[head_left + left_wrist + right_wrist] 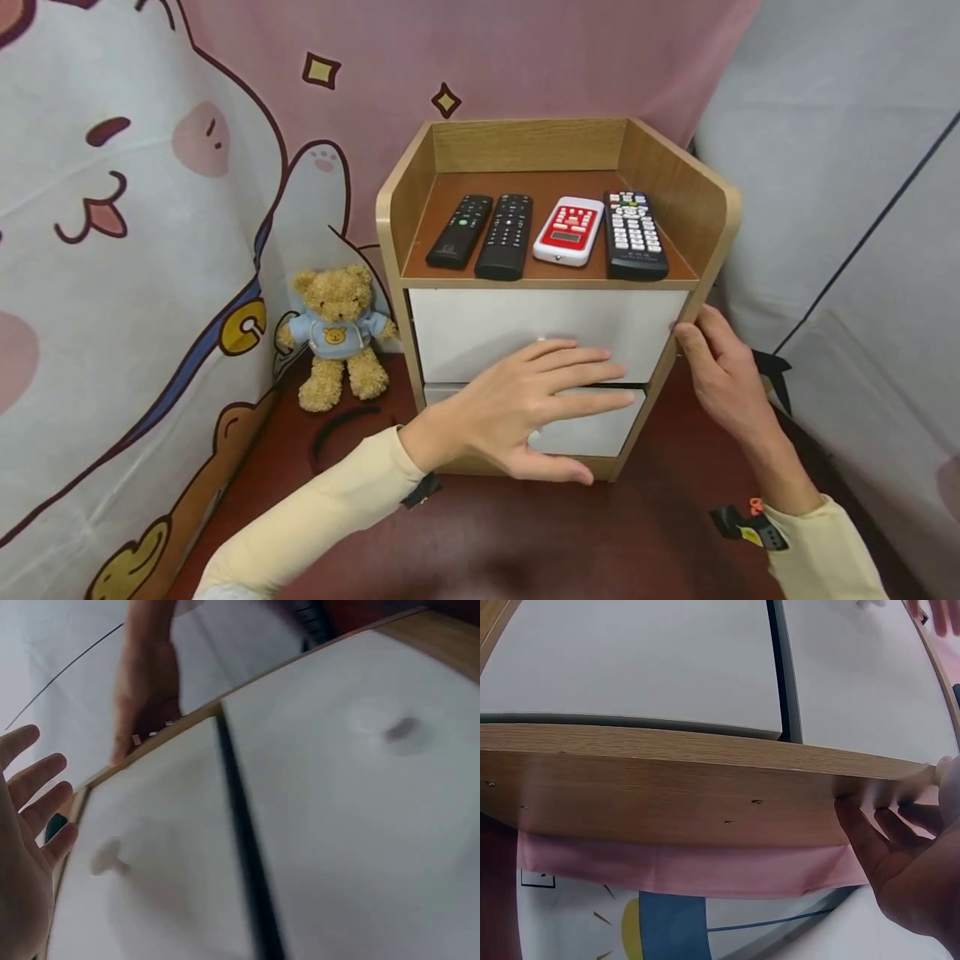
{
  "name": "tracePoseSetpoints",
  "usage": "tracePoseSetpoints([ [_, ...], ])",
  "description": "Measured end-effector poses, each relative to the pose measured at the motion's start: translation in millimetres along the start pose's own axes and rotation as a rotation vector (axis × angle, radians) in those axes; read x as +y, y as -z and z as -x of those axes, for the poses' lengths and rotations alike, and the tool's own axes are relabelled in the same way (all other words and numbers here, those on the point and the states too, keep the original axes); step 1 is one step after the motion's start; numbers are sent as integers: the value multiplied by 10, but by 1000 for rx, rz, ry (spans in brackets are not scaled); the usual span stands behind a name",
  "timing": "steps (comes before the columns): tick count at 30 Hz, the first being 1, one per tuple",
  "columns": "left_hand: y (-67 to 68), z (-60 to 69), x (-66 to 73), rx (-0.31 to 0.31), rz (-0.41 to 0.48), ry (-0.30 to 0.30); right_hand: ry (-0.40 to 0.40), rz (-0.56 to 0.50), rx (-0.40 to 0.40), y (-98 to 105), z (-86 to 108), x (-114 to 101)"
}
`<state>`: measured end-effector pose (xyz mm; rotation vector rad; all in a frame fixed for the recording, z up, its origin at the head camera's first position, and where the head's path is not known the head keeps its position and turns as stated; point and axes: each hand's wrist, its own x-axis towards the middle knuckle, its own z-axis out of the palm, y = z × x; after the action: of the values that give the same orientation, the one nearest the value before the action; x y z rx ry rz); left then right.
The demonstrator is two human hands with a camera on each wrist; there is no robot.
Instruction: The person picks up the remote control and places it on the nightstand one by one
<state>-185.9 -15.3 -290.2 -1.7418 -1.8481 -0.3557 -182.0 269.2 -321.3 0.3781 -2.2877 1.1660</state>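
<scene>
A small wooden cabinet [562, 143] with two white drawers stands ahead. My left hand [517, 408] hovers before the drawer fronts, fingers straight and spread, holding nothing. In the left wrist view, the upper drawer's round knob [109, 857] shows apart from the left hand [24, 855]; the lower drawer's knob [375, 716] is farther off. Both drawers look closed. At the cabinet's right side, my right hand [723, 379] grips the edge. Its thumb lies at the front edge, and its fingertips press the wooden side panel [667, 795] in the right wrist view.
On the cabinet top lie two black remotes [459, 232] [506, 237], a red-and-white remote [570, 231] and a black remote with white buttons [634, 236]. A teddy bear [341, 333] in blue sits left of the cabinet. Printed cloth [525, 58] hangs behind.
</scene>
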Motion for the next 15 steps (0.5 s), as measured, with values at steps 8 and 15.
tracePoseSetpoints([
  [8, -176, 483, 57, -127, 47, 32, 16, 52, -4, -56, 162, 68],
  [15, -245, 972, 87, -167, 71, 98, 30, 115, -19, -92, 365, 86],
])
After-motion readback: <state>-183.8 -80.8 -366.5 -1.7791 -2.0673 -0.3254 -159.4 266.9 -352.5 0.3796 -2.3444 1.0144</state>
